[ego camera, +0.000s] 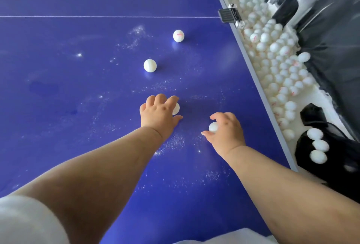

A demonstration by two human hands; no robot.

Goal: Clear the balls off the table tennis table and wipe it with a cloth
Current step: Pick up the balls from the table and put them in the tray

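Hands work low over the blue table tennis table (58, 88), both arms stretched forward across it. The left hand (158, 114) lies palm down with its fingers curled over a white ball (176, 108), which peeks out under the fingertips and sits on the table surface. The right hand (226, 130), just nearer the table's right edge, pinches a second white ball (213, 127) between thumb and curled fingers — whether this one touches the surface or is lifted clear cannot be told.

Two loose balls lie farther out from the left hand: a plain ball (150, 65) and, beyond it, a ball with red print (178, 35), well apart from each other. White specks and smears (dust or powder, by the look) are scattered over the blue around the hands.

Past the table's right edge a white trough (321, 99) holds a heap of collected balls (276, 62) — many with red marks. A black clamp (230, 16) grips that edge near the white centre line (97, 17).
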